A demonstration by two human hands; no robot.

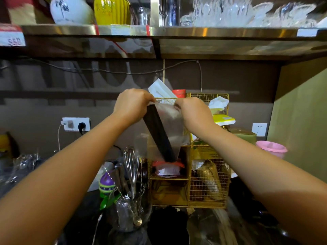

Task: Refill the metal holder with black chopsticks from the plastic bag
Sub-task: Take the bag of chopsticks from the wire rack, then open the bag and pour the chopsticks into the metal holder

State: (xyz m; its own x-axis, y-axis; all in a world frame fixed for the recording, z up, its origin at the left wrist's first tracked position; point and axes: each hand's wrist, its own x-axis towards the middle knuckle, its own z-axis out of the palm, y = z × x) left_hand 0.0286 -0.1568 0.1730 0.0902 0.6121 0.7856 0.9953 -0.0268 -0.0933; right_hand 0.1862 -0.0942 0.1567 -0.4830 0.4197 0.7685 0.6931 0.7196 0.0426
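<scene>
I hold a clear plastic bag (174, 124) up at chest height in front of a gold wire rack. A tight bundle of black chopsticks (159, 133) lies slanted inside it, top end at the upper left, lower end at the bag's bottom. My left hand (131, 105) grips the bag's top left corner, over the chopsticks' upper end. At the top right corner, my right hand (192, 112) pinches the bag's mouth. Below on the dark counter stands a utensil holder (127, 216) with a whisk (131, 167) and spoons; whether it is metal I cannot tell.
The gold wire rack (208, 184) holds packets, a red lid and a yellow box. A steel shelf (177, 32) with glassware and jars hangs overhead. A pink tub (271, 147) sits at the right, wall sockets (76, 123) at the left, and glasses at the far left.
</scene>
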